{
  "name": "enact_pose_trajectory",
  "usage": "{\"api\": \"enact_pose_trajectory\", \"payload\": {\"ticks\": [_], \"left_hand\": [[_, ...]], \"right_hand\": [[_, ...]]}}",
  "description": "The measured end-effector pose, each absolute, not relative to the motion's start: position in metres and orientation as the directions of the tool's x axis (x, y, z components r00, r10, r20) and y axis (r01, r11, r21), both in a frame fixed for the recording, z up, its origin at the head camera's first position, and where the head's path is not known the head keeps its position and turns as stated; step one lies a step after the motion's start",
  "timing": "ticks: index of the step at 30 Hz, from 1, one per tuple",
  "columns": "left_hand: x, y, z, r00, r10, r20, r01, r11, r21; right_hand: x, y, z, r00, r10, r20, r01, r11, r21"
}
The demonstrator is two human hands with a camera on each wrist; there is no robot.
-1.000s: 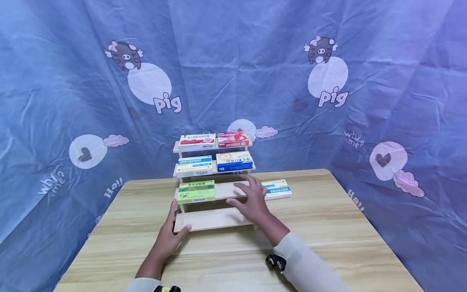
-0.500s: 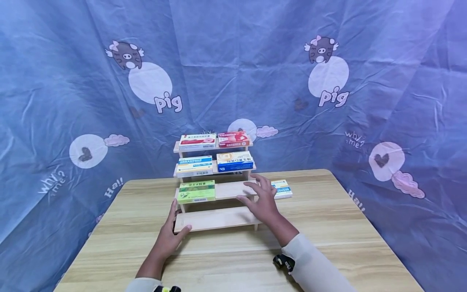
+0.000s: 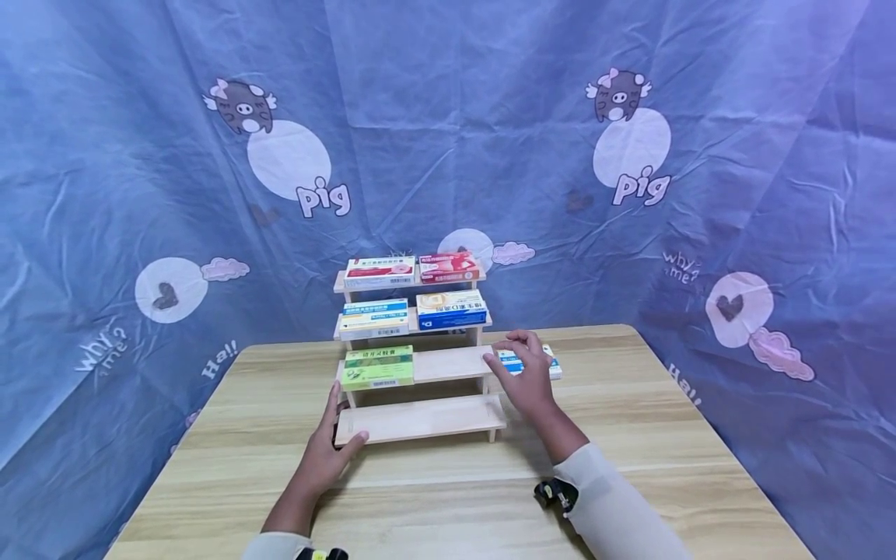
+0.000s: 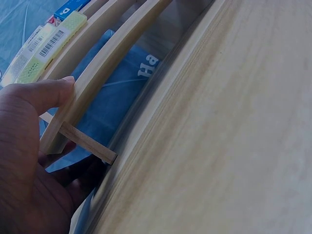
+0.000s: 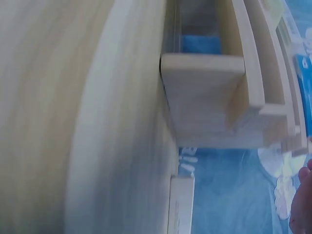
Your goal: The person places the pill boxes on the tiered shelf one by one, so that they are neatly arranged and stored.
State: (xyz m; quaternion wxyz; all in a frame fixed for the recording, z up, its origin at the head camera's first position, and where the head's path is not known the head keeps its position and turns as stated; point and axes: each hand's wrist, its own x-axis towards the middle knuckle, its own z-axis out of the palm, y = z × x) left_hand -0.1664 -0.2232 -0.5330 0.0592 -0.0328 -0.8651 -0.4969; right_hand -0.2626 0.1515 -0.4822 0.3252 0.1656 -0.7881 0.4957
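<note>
A stepped wooden display rack (image 3: 420, 421) stands on the table. My left hand (image 3: 324, 455) grips the left end of its lowest step; in the left wrist view the thumb (image 4: 66, 87) lies on the board's edge, with the other fingers partly hidden below. Beside the right end of the second-lowest step is my right hand (image 3: 528, 381), fingers loosely bent and nothing visible held. Behind it, a blue-and-white medicine box (image 3: 553, 362) lies on the table, partly covered. A green medicine box (image 3: 378, 367) sits on the left of the second-lowest step. Only fingertips (image 5: 303, 195) show in the right wrist view.
Higher on the rack are a blue-yellow box (image 3: 374, 317) and a blue-white box (image 3: 451, 309). The top step bears a red-white box (image 3: 380, 271) and a pink-red box (image 3: 448, 267). A blue cloth (image 3: 448, 155) surrounds the wood-grain table (image 3: 210, 467).
My right hand has moved rightward, from over the second-lowest step to beyond its right end, drawing thumb and index finger closer together. My left hand has stayed on the rack.
</note>
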Motion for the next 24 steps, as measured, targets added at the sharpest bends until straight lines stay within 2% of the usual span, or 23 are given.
{"api": "enact_pose_trajectory", "payload": {"ticks": [8,24], "left_hand": [[-0.166,-0.223,-0.533,-0.992,0.005,0.128,0.114,0.493,0.863],[-0.168,-0.223,-0.533,-0.991,-0.001,0.133,0.115,0.495,0.861]], "right_hand": [[-0.27,0.17,-0.485,-0.795,0.087,0.6,-0.509,0.44,-0.739],[-0.285,0.205,-0.495,-0.949,0.093,0.301,-0.235,0.427,-0.873]]}}
